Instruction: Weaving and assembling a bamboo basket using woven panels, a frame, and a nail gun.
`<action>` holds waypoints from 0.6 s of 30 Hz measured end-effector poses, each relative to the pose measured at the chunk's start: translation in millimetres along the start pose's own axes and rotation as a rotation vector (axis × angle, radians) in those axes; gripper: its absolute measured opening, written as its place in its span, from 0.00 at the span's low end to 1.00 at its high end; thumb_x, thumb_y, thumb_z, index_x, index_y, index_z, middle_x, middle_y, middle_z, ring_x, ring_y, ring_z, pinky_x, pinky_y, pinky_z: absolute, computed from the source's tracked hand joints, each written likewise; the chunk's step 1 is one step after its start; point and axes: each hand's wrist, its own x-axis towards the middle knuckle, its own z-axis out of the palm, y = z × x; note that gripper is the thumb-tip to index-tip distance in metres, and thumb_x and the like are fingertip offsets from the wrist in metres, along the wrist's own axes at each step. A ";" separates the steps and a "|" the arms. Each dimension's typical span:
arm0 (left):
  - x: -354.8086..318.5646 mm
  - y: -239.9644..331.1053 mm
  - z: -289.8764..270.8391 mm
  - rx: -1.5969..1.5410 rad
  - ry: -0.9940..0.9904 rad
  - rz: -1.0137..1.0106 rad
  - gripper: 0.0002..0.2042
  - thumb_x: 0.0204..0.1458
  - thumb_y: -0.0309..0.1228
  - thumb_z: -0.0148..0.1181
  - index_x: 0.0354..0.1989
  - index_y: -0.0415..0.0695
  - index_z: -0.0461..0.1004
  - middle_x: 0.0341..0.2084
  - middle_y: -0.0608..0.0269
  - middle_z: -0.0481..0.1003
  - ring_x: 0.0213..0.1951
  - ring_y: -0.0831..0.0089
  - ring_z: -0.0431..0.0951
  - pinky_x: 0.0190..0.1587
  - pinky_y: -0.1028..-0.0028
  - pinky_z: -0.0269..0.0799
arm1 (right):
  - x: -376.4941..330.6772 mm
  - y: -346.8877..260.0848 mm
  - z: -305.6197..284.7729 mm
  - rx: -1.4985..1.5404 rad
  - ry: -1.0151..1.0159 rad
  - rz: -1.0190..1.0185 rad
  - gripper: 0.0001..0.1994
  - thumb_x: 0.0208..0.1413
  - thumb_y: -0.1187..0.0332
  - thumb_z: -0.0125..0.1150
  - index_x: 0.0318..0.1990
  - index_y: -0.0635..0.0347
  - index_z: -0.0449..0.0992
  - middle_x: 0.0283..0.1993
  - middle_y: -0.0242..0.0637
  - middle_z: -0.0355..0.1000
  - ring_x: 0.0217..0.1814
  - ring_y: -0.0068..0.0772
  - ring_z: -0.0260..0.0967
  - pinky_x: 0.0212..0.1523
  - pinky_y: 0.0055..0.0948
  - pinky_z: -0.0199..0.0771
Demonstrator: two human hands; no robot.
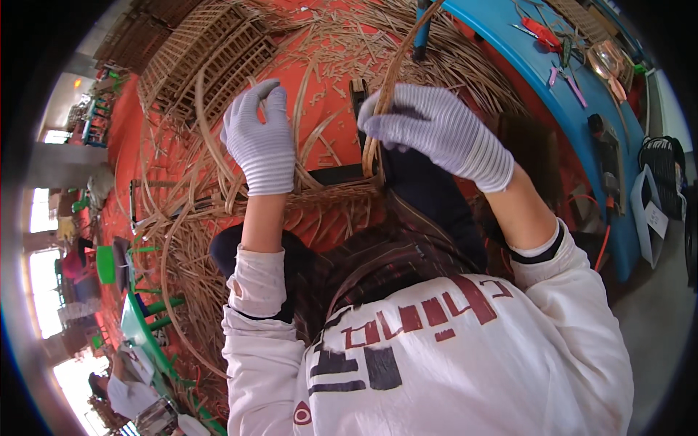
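Note:
My right hand (447, 131), in a grey-white striped glove, closes its thumb and fingers around a bundle of brown wicker strips (398, 59). The strips rise past the hand to the top edge and run down to the corner of a black frame (333, 176) in front of my lap. My left hand (259, 138), gloved alike, is raised over the frame's left part, its fingers apart and slightly curled, with nothing seen in it. Loose curved strips (206, 120) stand up beside it. Woven strips (327, 195) line the frame's near side.
A slatted wicker basket (207, 54) stands at the far left on the red floor (320, 138), among scattered strips. To the right curves a blue table (502, 33) with red-handled cutters (542, 34), purple-handled scissors (571, 87) and a power tool (605, 152). Another person (131, 392) sits at lower left.

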 end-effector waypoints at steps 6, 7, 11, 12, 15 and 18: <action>-7.4 19.9 -8.9 -0.413 -0.597 0.351 0.03 0.50 0.25 0.60 0.31 0.42 0.79 0.28 0.55 0.77 0.33 0.57 0.77 0.40 0.65 0.72 | -1.2 10.4 18.7 0.006 0.135 -0.100 0.11 0.61 0.65 0.59 0.43 0.64 0.78 0.35 0.35 0.77 0.41 0.22 0.74 0.45 0.22 0.72; -10.5 19.8 -9.6 -0.439 -0.707 0.253 0.04 0.52 0.27 0.58 0.32 0.42 0.78 0.26 0.52 0.76 0.30 0.53 0.76 0.37 0.63 0.72 | -0.6 14.9 24.4 0.137 0.156 -0.121 0.11 0.63 0.65 0.57 0.44 0.65 0.78 0.35 0.35 0.77 0.41 0.23 0.74 0.46 0.22 0.71; -14.3 23.1 -13.4 -0.185 -0.724 0.377 0.09 0.55 0.33 0.52 0.31 0.42 0.76 0.27 0.49 0.76 0.33 0.49 0.76 0.37 0.59 0.73 | 3.5 10.1 41.3 0.487 0.105 -0.130 0.13 0.66 0.65 0.52 0.41 0.67 0.75 0.26 0.32 0.73 0.28 0.20 0.69 0.30 0.19 0.68; -17.4 21.4 -13.8 -0.195 -0.720 0.360 0.09 0.55 0.33 0.52 0.31 0.42 0.76 0.27 0.49 0.76 0.33 0.49 0.76 0.37 0.59 0.73 | 4.9 5.5 42.6 0.629 0.008 -0.154 0.12 0.66 0.65 0.51 0.40 0.67 0.75 0.23 0.31 0.70 0.23 0.19 0.66 0.25 0.19 0.65; -24.2 18.7 -17.1 -0.231 -0.721 0.339 0.10 0.54 0.36 0.54 0.30 0.42 0.76 0.25 0.51 0.76 0.30 0.49 0.76 0.35 0.58 0.73 | 7.1 2.2 56.3 0.607 0.065 -0.088 0.13 0.66 0.64 0.50 0.40 0.66 0.74 0.17 0.28 0.63 0.15 0.17 0.55 0.18 0.19 0.58; -29.2 20.8 -24.5 -0.106 -0.837 0.446 0.11 0.54 0.39 0.54 0.31 0.45 0.77 0.23 0.52 0.76 0.28 0.49 0.77 0.33 0.58 0.73 | 7.3 3.7 55.0 0.767 0.030 -0.001 0.15 0.67 0.61 0.48 0.40 0.65 0.74 0.17 0.26 0.63 0.14 0.17 0.53 0.18 0.19 0.57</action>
